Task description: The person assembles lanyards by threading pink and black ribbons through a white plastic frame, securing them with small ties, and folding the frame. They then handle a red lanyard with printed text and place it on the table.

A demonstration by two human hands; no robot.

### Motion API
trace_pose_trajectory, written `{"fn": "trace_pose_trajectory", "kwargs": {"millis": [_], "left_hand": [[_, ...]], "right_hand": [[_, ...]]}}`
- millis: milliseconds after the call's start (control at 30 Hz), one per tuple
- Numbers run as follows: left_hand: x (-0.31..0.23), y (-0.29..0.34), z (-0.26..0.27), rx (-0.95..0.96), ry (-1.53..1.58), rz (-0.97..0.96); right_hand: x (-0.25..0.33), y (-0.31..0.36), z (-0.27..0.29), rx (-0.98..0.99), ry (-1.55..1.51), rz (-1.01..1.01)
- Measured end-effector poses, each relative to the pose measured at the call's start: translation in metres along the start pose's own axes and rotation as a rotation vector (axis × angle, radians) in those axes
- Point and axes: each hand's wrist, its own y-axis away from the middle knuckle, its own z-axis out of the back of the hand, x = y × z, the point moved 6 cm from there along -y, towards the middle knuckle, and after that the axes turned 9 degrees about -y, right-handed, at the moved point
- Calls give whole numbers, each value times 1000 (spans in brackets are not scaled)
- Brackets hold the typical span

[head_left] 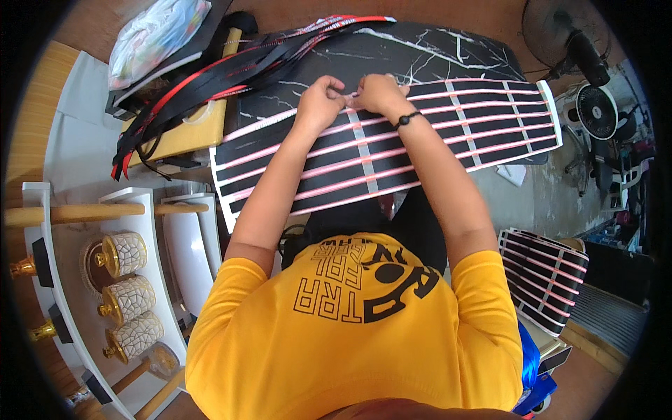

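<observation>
A ladder-like panel of long pink-and-white strips (332,168) lies across a black table with white marble veins (483,52). White bars (551,115) close its two ends, and greyish see-through tape bands (365,157) cross the strips. Both hands meet at the panel's far edge, above the left tape band. My left hand (320,105) is curled, its thumb and fingertips pinched beside that band's far end. Close by on the right, my right hand (380,96) bends its fingers down in a pinch at the same spot. What the fingertips hold is too small to make out.
Black and red printed straps (238,70) lie in a heap at the table's left end. A white plastic bag (157,38) sits beyond them. Lidded patterned jars (133,297) stand on a white shelf at left. A similar striped panel (542,280) rests at right, and fans (595,112) stand farther back.
</observation>
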Motion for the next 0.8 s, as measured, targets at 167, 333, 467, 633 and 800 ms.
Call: {"fn": "trace_pose_trajectory", "kwargs": {"millis": [167,333,467,633,800], "left_hand": [[-3,-24,5,44,-369,-13],[-4,-61,-19,708,-356,-8],[0,-71,-27,947,-291,27],[-2,-77,-30,1003,-383,-2],[-11,-72,-27,1048,-374,-100]], "right_hand": [[-5,10,-8,-81,-186,29],[-11,16,-17,-131,-264,66],[-12,21,-22,-180,-257,79],[-13,29,-25,-284,-319,160],[-16,33,-27,-349,-370,214]]}}
